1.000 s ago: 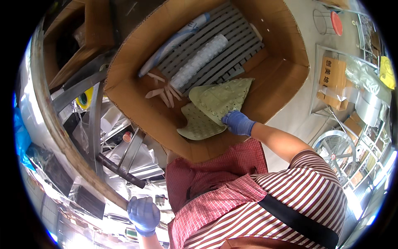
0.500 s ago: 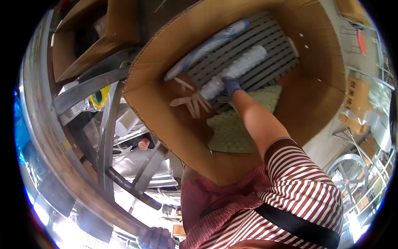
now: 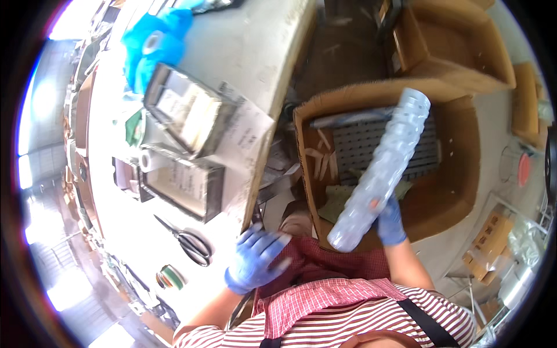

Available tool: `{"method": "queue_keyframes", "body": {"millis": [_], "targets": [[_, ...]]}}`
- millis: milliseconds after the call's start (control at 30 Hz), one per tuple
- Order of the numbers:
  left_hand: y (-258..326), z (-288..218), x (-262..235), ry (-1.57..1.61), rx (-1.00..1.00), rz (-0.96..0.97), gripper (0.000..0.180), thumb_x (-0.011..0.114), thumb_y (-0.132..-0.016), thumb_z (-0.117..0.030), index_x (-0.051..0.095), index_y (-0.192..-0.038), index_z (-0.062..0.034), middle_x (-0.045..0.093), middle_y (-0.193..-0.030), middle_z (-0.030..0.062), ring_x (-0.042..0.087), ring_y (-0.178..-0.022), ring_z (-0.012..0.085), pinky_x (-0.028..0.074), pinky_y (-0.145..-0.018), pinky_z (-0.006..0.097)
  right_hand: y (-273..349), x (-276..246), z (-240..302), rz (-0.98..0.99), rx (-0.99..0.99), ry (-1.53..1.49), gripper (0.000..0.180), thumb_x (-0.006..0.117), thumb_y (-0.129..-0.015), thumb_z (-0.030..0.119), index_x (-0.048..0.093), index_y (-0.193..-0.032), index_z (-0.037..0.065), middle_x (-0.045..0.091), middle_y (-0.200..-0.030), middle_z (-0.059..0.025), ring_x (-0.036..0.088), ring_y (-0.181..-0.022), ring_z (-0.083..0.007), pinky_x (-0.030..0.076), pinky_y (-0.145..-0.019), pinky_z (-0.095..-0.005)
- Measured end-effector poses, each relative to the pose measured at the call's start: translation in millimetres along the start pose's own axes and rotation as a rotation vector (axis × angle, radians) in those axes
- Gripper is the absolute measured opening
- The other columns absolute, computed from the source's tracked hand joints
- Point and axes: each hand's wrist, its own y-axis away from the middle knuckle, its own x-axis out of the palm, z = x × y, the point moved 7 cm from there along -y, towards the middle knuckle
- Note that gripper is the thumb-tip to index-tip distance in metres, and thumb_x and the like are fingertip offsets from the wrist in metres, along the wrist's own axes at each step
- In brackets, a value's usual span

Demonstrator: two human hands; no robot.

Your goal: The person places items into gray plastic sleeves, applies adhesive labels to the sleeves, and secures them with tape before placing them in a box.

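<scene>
My right hand [image 3: 390, 220], in a blue glove, grips a long, clear, lumpy plastic-wrapped roll [image 3: 383, 165] near its lower end. What is inside the wrap I cannot make out. The roll slants above a large open cardboard box [image 3: 455, 223]. Inside that box lie grey slatted pieces [image 3: 362, 142], another wrapped length [image 3: 354, 118], pale strips [image 3: 325, 162] and a light green dotted sheet [image 3: 331, 200]. My left hand [image 3: 255, 258], also blue-gloved, is by the table's near corner with its fingers spread and nothing in it.
On the white table [image 3: 243, 35] at left are black-handled scissors [image 3: 188, 243], a tape roll [image 3: 170, 277], open trays [image 3: 183, 182], printed sheets [image 3: 243, 130] and a blue plastic bag [image 3: 154, 46]. Another open carton [image 3: 458, 40] stands behind the box. A red stool [image 3: 524, 161] is at right.
My right hand has lifted the wrapped roll out from inside the box. My left hand has come up to the table corner, and the view has swung toward the table.
</scene>
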Motion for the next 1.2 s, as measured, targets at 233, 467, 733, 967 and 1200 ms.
{"method": "queue_keyframes", "body": {"millis": [233,467,733,967,1200], "targets": [[40,-31,-60,1.33,-0.331,-0.388,0.063,0.085,-0.072,-0.024,0.054,-0.123,-0.0025,0.063,-0.114,0.0052,0.06,-0.104,0.0164,0.048,-0.091,0.033,69,222,134,0.465,-0.497,0.662,0.036,0.062,-0.092,0.021,0.056,-0.121,0.0,0.066,-0.104,-0.0097,0.062,-0.091,-0.0171,0.05,-0.082,-0.0303],[198,77,-86,1.447,-0.581,-1.07,0.063,0.077,-0.072,-0.023,0.049,-0.126,-0.008,0.059,-0.1,0.0034,0.06,-0.088,0.0163,0.052,-0.078,0.033,-96,262,153,-0.173,-0.292,1.212,0.054,0.073,-0.08,0.047,0.064,-0.091,-0.006,0.067,-0.073,-0.0136,0.064,-0.069,-0.025,0.051,-0.07,-0.0352],[257,127,-83,1.699,-0.564,-1.223,0.061,0.069,-0.079,-0.02,0.044,-0.134,-0.0076,0.059,-0.111,0.0073,0.061,-0.098,0.0212,0.053,-0.084,0.036,-88,265,140,-0.174,-0.072,1.086,0.027,0.073,-0.086,0.025,0.065,-0.089,-0.001,0.066,-0.074,-0.0082,0.063,-0.059,-0.0159,0.052,-0.051,-0.0279],[300,145,-57,1.771,-0.648,-1.266,0.062,0.073,-0.079,-0.023,0.046,-0.133,-0.0061,0.059,-0.116,0.0103,0.061,-0.103,0.0245,0.053,-0.088,0.039,-74,262,149,-0.173,-0.214,0.928,0.012,0.069,-0.085,0.012,0.063,-0.087,0.001,0.062,-0.081,-0.0067,0.062,-0.072,-0.0154,0.058,-0.061,-0.0284],[339,149,-2,1.396,-0.868,-1.259,0.072,0.081,-0.074,-0.023,0.045,-0.132,-0.0021,0.058,-0.117,0.0094,0.057,-0.103,0.0214,0.047,-0.091,0.036,12,266,189,-0.173,-0.351,0.797,0.026,0.069,-0.085,0.009,0.063,-0.11,0.005,0.066,-0.095,-0.0022,0.062,-0.079,-0.0103,0.052,-0.065,-0.0241]]}}
